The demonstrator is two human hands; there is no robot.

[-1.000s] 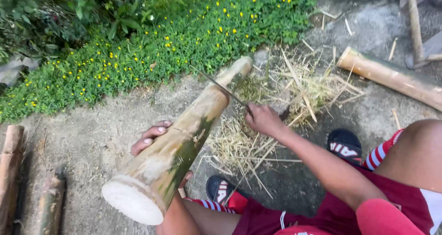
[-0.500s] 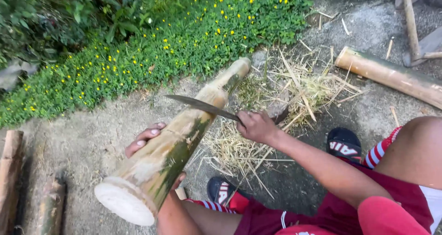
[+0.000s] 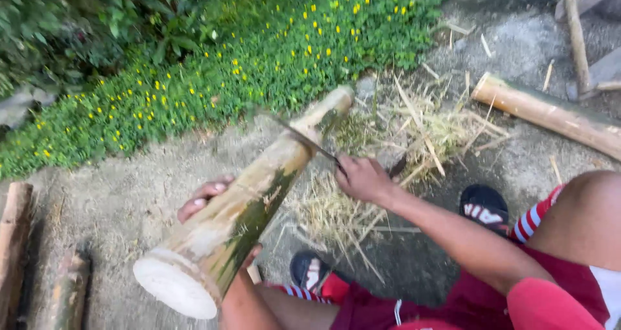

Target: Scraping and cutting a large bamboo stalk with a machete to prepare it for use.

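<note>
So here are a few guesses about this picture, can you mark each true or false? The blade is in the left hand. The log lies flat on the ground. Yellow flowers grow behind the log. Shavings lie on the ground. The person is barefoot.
1. The blade is in the left hand. False: the right hand holds it.
2. The log lies flat. False: it is tilted, its near end raised by the left hand.
3. Yellow flowers grow behind the log. True.
4. Shavings lie on the ground. True.
5. The person is barefoot. False: dark sandals are worn.
</note>
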